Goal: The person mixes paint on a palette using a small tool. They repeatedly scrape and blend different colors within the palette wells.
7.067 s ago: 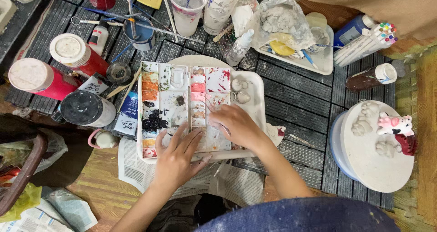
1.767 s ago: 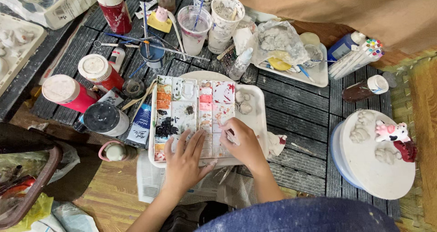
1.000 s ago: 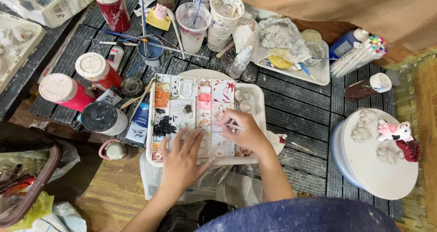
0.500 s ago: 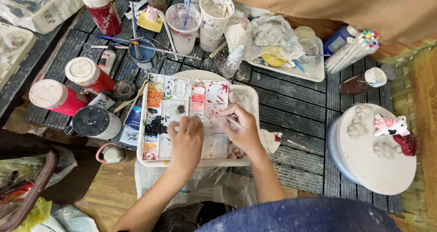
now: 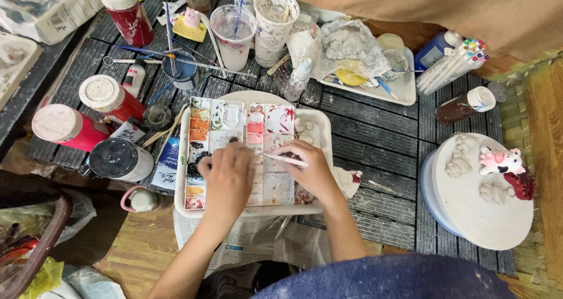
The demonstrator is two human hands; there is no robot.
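The right hand (image 5: 314,170) pinches a thin white brush (image 5: 284,159), its long axis crosswise and tip pointing left toward the left hand (image 5: 229,179), which rests spread, holding nothing, on the paint palette (image 5: 234,117) in the tray (image 5: 322,129).

My left hand (image 5: 230,179) slides up the paint palette (image 5: 234,152), now covering its middle wells. My right hand (image 5: 311,170) lifts the brush (image 5: 284,159), laying it level across the palette.
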